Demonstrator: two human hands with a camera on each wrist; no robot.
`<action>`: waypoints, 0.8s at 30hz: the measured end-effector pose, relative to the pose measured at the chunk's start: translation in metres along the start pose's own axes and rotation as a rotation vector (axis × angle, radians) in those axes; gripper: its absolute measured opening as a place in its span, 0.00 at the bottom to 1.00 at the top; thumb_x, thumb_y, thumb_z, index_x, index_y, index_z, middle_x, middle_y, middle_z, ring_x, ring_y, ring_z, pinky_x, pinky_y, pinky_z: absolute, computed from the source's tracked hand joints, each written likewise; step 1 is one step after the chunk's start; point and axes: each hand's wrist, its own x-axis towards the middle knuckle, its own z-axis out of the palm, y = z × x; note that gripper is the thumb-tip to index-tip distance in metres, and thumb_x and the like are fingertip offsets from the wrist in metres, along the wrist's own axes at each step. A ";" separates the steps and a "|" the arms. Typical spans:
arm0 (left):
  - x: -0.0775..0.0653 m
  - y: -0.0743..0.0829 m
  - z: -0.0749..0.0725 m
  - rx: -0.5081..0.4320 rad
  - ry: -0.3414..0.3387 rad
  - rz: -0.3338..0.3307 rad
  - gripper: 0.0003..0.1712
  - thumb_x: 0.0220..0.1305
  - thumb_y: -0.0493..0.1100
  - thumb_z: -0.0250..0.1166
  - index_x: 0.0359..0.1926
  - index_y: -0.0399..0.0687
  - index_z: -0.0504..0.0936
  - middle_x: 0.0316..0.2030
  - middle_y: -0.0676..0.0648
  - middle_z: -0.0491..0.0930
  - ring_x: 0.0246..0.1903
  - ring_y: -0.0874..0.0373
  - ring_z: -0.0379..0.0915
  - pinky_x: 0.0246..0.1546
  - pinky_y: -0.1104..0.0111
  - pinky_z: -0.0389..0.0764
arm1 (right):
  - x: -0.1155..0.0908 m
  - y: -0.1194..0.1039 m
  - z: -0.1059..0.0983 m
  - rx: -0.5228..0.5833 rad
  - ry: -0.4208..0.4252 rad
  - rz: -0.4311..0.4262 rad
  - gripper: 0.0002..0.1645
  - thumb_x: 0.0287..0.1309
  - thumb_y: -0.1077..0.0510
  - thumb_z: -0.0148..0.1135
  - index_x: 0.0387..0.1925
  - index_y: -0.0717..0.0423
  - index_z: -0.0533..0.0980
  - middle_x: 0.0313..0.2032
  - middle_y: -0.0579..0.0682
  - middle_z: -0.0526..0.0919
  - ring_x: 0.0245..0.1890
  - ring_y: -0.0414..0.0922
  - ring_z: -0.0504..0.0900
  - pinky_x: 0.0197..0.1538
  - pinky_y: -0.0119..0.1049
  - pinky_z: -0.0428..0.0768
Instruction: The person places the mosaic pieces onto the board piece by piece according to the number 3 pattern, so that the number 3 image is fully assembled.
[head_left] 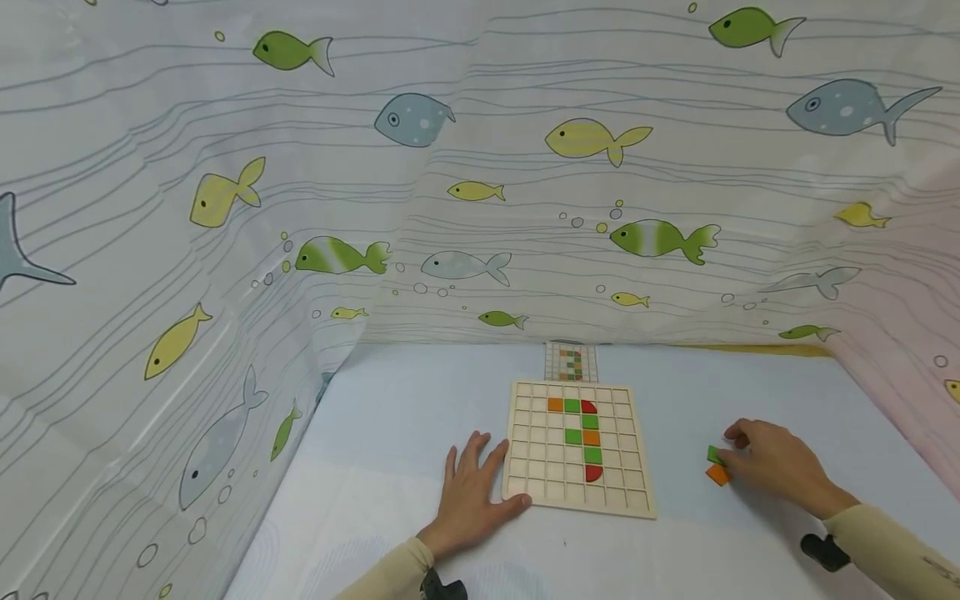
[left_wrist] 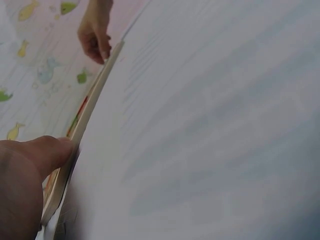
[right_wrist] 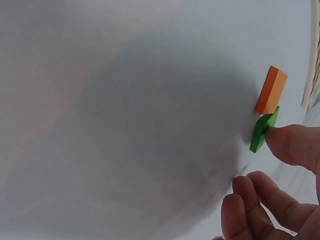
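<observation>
A wooden grid board (head_left: 536, 483) lies flat on the table, with several green and orange square tiles and red rounded pieces in its cells. My left hand (head_left: 468, 500) rests at the board's near left corner, fingers spread along its left side and thumb (left_wrist: 57, 150) on the near edge. Right of the board, the thumb of my right hand (head_left: 780, 467) touches a loose green tile (right_wrist: 263, 131). The other fingers of that hand stay bent and apart from the tile. A loose orange tile (right_wrist: 271, 91) lies against the green one.
Behind the board stands a small card (head_left: 551, 367) printed with a grid of coloured shapes. The table (head_left: 420, 400) has a pale blue and white cover. Fish-patterned sheets (head_left: 525, 217) hang at the back and sides.
</observation>
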 end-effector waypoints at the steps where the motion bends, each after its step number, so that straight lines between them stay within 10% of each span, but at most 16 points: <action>1: 0.000 0.000 0.000 0.008 0.007 0.009 0.48 0.64 0.68 0.70 0.75 0.43 0.72 0.73 0.31 0.64 0.77 0.30 0.54 0.72 0.25 0.47 | 0.000 0.001 -0.001 0.004 -0.004 -0.004 0.22 0.61 0.50 0.75 0.45 0.66 0.83 0.38 0.57 0.89 0.38 0.54 0.86 0.37 0.51 0.85; 11: 0.002 0.000 -0.002 0.011 -0.064 -0.054 0.50 0.64 0.70 0.68 0.77 0.45 0.70 0.76 0.34 0.62 0.81 0.34 0.50 0.77 0.29 0.43 | -0.002 0.003 -0.001 0.017 -0.007 -0.019 0.16 0.63 0.55 0.73 0.44 0.64 0.84 0.36 0.51 0.88 0.35 0.48 0.84 0.35 0.44 0.82; 24: -0.001 -0.003 0.003 -0.007 0.013 0.009 0.49 0.64 0.69 0.70 0.76 0.45 0.71 0.74 0.33 0.63 0.78 0.32 0.52 0.74 0.28 0.45 | -0.011 0.005 0.002 0.041 -0.016 -0.022 0.12 0.64 0.55 0.71 0.44 0.59 0.86 0.34 0.44 0.88 0.33 0.39 0.80 0.32 0.34 0.77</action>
